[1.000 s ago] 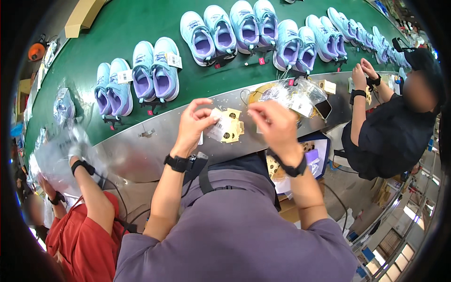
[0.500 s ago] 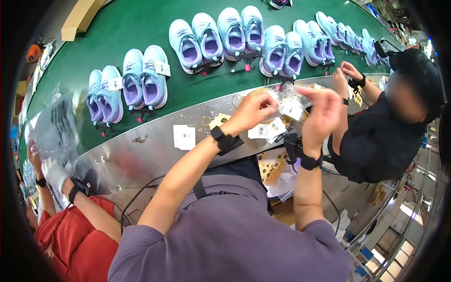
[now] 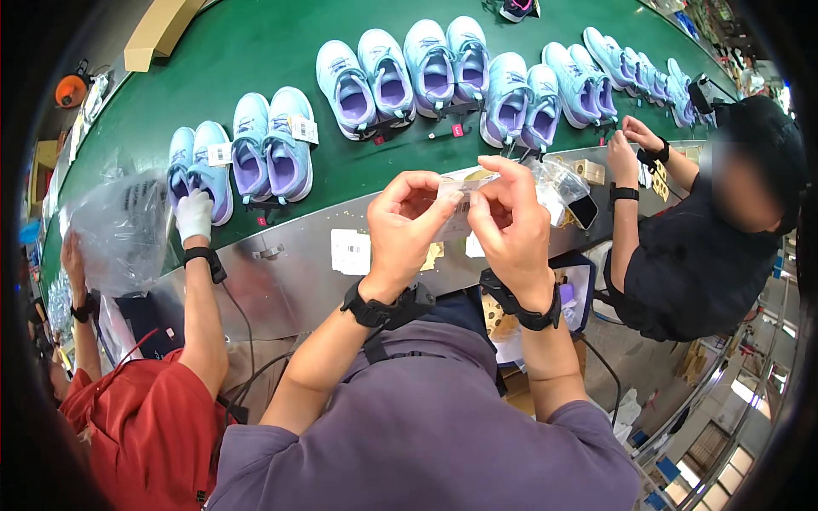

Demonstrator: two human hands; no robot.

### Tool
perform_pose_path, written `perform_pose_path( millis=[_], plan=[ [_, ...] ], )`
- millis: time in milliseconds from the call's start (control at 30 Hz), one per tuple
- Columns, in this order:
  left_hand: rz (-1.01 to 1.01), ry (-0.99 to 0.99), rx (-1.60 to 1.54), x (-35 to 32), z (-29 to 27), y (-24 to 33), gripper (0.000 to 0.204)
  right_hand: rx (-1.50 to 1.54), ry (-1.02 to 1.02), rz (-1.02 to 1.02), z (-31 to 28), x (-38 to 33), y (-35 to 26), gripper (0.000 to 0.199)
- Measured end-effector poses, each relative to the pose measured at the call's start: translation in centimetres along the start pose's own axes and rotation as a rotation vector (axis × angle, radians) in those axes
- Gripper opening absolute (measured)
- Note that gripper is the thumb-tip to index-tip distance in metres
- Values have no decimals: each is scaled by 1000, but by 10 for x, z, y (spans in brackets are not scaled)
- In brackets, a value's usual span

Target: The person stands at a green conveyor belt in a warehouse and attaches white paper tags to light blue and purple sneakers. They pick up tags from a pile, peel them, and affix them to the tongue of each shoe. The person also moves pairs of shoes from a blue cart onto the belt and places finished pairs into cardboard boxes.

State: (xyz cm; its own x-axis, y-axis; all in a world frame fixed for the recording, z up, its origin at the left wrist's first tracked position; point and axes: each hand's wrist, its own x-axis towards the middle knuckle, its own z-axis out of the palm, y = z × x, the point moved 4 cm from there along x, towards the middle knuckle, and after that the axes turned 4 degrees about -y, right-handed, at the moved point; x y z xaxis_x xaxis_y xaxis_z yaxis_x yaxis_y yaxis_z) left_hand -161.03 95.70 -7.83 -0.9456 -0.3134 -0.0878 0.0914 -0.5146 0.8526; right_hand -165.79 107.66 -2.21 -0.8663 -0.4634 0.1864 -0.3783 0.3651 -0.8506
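My left hand and my right hand meet over the metal edge in front of me. Between their thumbs and fingers they pinch a white paper tag printed with a barcode. Fingers partly cover it. On the metal ledge beside my left hand lie white barcode cards. Past my right hand is a clear plastic bag with white pieces. Beyond both hands, pairs of light-blue sneakers with purple linings stand in a row; tags hang on the left pairs.
On the left, a person in red puts a white-gloved hand on a sneaker beside a plastic bag. A person in black works at right. Green belt runs behind the metal ledge. A phone-like black object lies right.
My hands have come together from the plastic bag, moving left, and now hold the tag between them. The left person's gloved hand has moved from the plastic bag to a sneaker.
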Motion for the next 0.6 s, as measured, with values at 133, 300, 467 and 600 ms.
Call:
perform_pose_path(
  millis=[133,300,467,600],
  plan=[
    [11,-9,14,2,2,3,17,4,-3,-13,0,4,3,34],
    [358,-113,427,12,-1,11,16,-69,-92,-22,2,15,4,24],
    [929,-305,1058,30,0,24,21,168,-336,276,4,36,33,9],
    [784,-334,1103,47,-10,12,13,-590,-254,-228,9,62,22,9]
  ],
)
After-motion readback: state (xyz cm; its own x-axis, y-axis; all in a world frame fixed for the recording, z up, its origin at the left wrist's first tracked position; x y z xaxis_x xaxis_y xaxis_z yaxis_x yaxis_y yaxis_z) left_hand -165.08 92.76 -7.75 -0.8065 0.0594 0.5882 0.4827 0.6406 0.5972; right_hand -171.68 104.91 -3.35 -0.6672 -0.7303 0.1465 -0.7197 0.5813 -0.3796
